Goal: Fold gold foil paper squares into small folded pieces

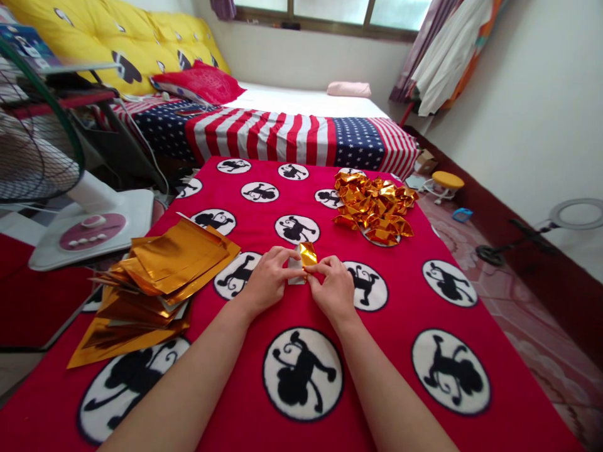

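Observation:
A small sheet of gold foil paper (308, 253), partly folded with its pale back showing, lies on the red cloth between my two hands. My left hand (272, 274) is closed on its left side, the fingertips pressing the paper down. From the right, my right hand (332, 284) pinches the paper's edge between thumb and index finger. To the left rests an untidy stack of flat gold foil sheets (174, 257). A heap of folded gold foil pieces (374, 204) sits toward the far right of the cloth.
The red cloth (377, 370) with monkey prints covers the table. A white fan base (94, 226) stands at the left edge. Beyond the table is a bed with a striped, starred cover (282, 135). A yellow stool (447, 181) and a ring-light stand (492, 253) are on the right floor.

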The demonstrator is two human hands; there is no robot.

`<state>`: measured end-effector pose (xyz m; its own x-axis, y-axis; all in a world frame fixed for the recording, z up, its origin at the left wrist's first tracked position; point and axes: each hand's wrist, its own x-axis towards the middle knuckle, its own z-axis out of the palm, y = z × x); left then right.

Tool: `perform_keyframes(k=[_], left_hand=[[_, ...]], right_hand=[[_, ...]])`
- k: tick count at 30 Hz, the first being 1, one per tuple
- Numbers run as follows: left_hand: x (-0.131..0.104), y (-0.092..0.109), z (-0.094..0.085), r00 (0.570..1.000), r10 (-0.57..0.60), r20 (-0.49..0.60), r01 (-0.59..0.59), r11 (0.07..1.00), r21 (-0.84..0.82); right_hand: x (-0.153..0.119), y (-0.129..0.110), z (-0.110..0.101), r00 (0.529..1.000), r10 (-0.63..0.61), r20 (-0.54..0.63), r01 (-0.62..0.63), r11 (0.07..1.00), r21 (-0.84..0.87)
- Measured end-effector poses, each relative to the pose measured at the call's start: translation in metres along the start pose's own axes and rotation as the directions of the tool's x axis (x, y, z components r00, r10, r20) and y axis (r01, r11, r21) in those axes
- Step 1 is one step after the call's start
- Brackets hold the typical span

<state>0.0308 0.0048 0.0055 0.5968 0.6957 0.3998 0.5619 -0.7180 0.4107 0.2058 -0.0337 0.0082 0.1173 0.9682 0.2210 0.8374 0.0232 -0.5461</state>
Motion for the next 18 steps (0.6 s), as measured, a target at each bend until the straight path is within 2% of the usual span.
perform_keyframes(k=[5,12,18], left_hand=[[-0.001,-0.003,0.001,0.999,0.009,0.046,-0.010,1.000,0.024],[-0.002,-0.007,0.003,0.998,0.055,0.013,-0.054,0.998,-0.013],[-0.003,-0.009,-0.002,0.999,0.042,-0.007,-0.042,0.998,-0.056]], right_hand=[[-0.002,0.001,0.001,1.000,-0.017,0.000,0.017,1.000,0.026],[0.004,0.004,0.005,0.998,-0.058,-0.021,0.061,0.990,0.131],[0.019,0.007,0.005,0.994,-0.086,0.072,0.078,0.991,0.110]])
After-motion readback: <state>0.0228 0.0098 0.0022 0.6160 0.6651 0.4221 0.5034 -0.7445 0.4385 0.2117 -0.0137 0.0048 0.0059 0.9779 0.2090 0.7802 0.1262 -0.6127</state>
